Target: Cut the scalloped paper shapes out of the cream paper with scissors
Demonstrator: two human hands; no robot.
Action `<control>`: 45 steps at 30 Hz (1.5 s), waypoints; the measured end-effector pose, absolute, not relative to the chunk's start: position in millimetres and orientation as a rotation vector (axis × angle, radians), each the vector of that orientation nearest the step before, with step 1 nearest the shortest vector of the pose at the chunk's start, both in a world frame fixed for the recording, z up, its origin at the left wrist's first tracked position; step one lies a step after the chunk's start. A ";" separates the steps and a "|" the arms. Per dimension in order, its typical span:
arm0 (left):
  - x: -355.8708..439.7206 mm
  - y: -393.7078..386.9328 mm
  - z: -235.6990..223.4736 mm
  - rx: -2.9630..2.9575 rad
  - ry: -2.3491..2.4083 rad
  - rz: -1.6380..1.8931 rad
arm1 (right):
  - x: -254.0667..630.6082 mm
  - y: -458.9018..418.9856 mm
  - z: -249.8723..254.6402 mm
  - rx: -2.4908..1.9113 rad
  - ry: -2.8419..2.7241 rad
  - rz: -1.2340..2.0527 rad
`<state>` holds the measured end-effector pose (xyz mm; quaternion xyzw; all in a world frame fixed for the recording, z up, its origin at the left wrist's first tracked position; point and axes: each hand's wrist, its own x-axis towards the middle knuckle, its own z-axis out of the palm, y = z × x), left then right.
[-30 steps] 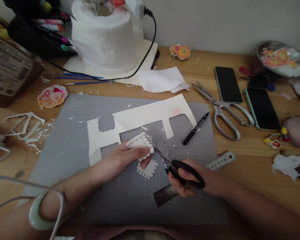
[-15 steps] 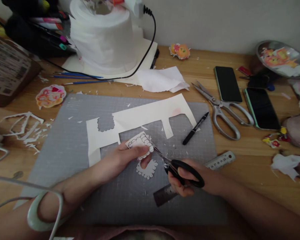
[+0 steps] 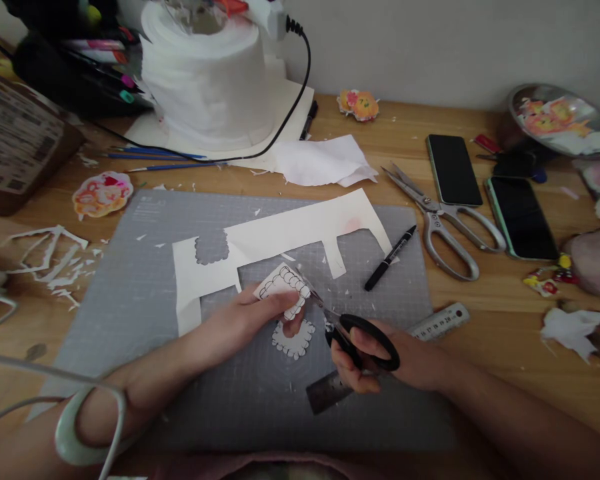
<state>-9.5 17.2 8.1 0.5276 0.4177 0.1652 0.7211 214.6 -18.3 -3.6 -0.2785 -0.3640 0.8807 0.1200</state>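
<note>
Between thumb and fingers, my left hand [image 3: 260, 312] pinches a small piece of white paper [image 3: 275, 281] drawn with a black scalloped outline. My right hand [image 3: 375, 357] has its fingers through the black handles of a pair of scissors [image 3: 370, 337]. The scissor blades point up and left, at the right edge of the paper piece. Below my left fingertips, a scalloped paper cutout [image 3: 294, 343] lies on the grey cutting mat [image 3: 220, 393]. A larger white paper sheet [image 3: 280, 230] with cut-out gaps lies behind. Partly under my right hand is a metal ruler [image 3: 330, 392].
A black pen [image 3: 390, 259] rests at the mat's right, near large metal scissors [image 3: 445, 223] and two phones [image 3: 455, 170]. A white roll [image 3: 207, 80] stands at the back. Paper scraps [image 3: 63, 260] lie left. A white cable [image 3: 117, 427] crosses my left forearm.
My right hand and the scissors have shifted slightly up and left along the paper's edge. The paper piece in my left hand has moved a little to the right.
</note>
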 end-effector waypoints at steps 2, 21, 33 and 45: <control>-9.8 15.6 8.0 1.146 0.949 0.351 | 214.1 -18.7 -3.6 -0.819 -1.051 2.570; -8.4 18.7 11.1 1.089 0.771 0.386 | 213.4 -18.1 2.4 -0.889 -1.155 2.530; -8.1 19.0 9.7 1.052 0.799 0.400 | 212.4 -18.7 -2.6 -0.832 -1.103 2.546; -11.2 18.9 14.0 1.037 0.690 0.275 | 214.4 -14.9 10.1 -0.867 -1.167 2.559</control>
